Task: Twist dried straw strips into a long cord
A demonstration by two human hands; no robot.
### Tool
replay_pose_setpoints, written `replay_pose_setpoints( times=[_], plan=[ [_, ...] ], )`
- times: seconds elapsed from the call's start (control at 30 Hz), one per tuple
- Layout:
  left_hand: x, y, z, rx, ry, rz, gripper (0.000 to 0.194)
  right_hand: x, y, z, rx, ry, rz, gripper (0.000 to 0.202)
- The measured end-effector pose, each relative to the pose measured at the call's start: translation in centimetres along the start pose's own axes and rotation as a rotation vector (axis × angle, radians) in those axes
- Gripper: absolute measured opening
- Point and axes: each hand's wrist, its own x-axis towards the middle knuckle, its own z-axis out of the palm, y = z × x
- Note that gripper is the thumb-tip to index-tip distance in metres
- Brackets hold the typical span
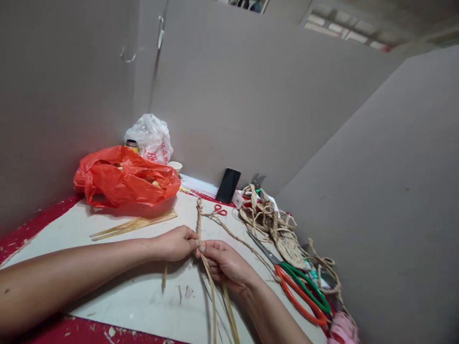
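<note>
In the middle of the frame, 2 bare hands meet at the lower end of a braid point(199, 220) of dry, straw-coloured fibre. The left hand point(176, 242) comes in from the left edge, its thumb and fingers pinched together on the braid. The right hand point(227, 263) comes up from the bottom right, its thumb and fingertips also closed on the braid, right beside the left fingertips. The braid runs from the hands towards the centre of the frame above them, and loose strands point(213, 306) trail below to the bottom edge.

A thin cord point(247, 246) slants from near the braid's upper part down to the big scissors point(303, 289) at the lower right (1 handle green, 1 orange-red). Small red scissors point(220, 210) lie just right of the braid's top. Flat dry strips point(138, 224) lie left of centre, in front of a red plastic bag point(125, 181).

Behind that bag, at the upper left of the work area, are a crumpled white bag point(154, 136), a jar point(131, 145) and a white cup point(175, 167). A black phone point(228, 185) leans at an angle near the centre. Right of it, a tangled heap of rope point(290, 246) stretches towards the lower right, above a pink bundle point(343, 328). A white board point(136, 291) lies on a red surface point(28, 222).
</note>
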Motion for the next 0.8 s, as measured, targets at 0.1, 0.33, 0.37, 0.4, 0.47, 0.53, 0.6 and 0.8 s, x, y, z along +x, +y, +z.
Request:
replay_pose_setpoints(
  times=[0.1,0.33,0.37,0.4,0.47,0.53,0.6,0.8],
  plan=[
    [-0.1,0.4,-0.7,0.069,-0.069,-0.005,0.028,0.0,-0.1,-0.1,-0.150,0.014,-0.043,0.025],
    [0.5,-0.6,-0.6,0.018,-0.146,-0.025,0.030,0.5,0.3,-0.3,-0.706,0.150,-0.225,0.023],
    [0.6,-0.8,-0.5,-0.002,-0.143,-0.032,0.029,0.5,0.3,-0.3,-0.751,0.166,-0.226,0.024],
    [0.6,-0.9,-0.4,-0.019,-0.136,-0.043,0.028,0.5,0.3,-0.3,-0.786,0.178,-0.226,0.024],
    [0.6,-0.9,-0.3,-0.033,-0.111,-0.065,0.025,0.2,0.1,-0.3,-0.841,0.180,-0.234,0.025],
    [0.4,-0.8,-0.1,-0.025,-0.077,-0.081,0.023,-0.2,-0.2,-0.4,-0.883,0.183,-0.228,0.025],
    [0.3,-0.7,0.0,-0.009,-0.044,-0.098,0.021,-0.6,-0.6,-0.6,-0.912,0.192,-0.208,0.024],
    [0.1,-0.8,0.2,-0.020,0.005,-0.091,0.019,-0.5,-0.9,0.4,-0.736,0.227,-0.032,0.022]
  ],
)
